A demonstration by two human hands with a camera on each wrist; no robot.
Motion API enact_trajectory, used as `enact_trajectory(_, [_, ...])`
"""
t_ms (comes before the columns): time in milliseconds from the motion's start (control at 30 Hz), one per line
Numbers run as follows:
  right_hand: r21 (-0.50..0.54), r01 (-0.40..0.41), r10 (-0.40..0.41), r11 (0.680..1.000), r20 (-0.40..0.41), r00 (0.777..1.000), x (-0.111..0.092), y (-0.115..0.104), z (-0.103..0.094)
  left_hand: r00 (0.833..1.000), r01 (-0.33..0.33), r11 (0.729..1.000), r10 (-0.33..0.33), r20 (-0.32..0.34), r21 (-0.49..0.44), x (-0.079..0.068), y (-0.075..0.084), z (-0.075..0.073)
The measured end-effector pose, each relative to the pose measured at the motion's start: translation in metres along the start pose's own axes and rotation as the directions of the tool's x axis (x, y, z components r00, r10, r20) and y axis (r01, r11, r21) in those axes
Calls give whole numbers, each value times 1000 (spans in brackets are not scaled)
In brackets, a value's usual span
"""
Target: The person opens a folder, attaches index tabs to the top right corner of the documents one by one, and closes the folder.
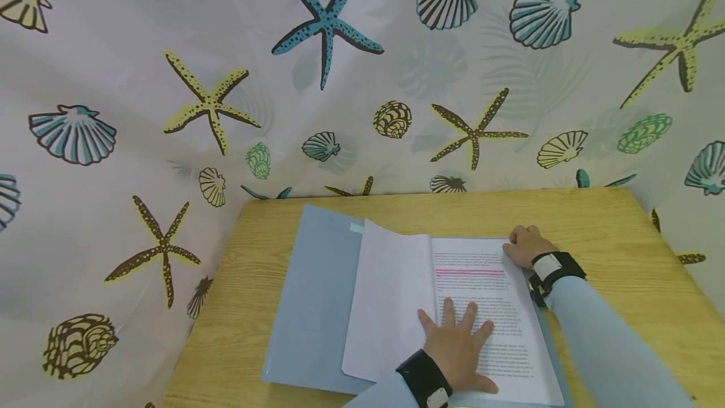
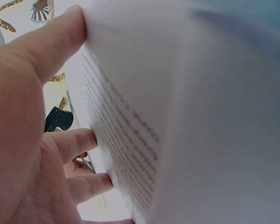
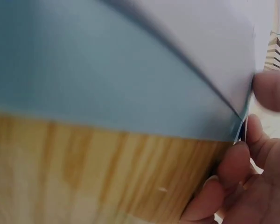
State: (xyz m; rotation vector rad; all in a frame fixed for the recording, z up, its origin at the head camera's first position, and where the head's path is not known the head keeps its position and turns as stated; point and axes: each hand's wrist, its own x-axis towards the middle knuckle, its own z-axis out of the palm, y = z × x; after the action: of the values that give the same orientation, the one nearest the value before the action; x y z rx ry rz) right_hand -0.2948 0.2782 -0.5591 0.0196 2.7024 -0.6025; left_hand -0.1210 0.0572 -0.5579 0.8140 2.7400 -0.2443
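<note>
A light-blue folder (image 1: 311,307) lies spread on the wooden table, holding a stack of white paper. On the left, a blank turned sheet (image 1: 391,307) overlaps the cover. The printed page (image 1: 512,332) on the right carries pink highlighted lines (image 1: 470,272) near its top. My left hand (image 1: 455,351) presses flat on the lower part of that page, fingers spread. At the upper right corner, my right hand (image 1: 528,246) pinches the paper's edge. In the right wrist view the thumb (image 3: 273,91) lies on the page side, with curled fingers (image 3: 235,161) by the folder corner.
The wooden table (image 1: 612,232) extends around the folder on several sides. A white cloth (image 1: 362,131) printed with starfish and shells hangs behind the table and along its sides. Both wrists wear black straps (image 1: 423,378).
</note>
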Motion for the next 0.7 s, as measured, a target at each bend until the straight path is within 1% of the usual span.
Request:
enact_trajectory(200, [16, 4, -4, 1000, -12, 1000, -4, -3, 1, 1000, 0, 1000, 1, -11, 14, -2, 0, 0])
enact_trajectory(433, [-31, -14, 12, 999, -59, 998, -9, -5, 9, 1000, -8, 1000, 8, -8, 8, -5, -2, 0])
enact_trajectory(533, [-34, -13, 12, 999, -49, 999, -11, -6, 8, 1000, -13, 1000, 13, -4, 6, -7, -1, -2])
enact_trajectory(700, [-35, 10, -11, 999, -32, 999, -9, -2, 7, 1000, -15, 1000, 15, -17, 14, -9, -1, -5])
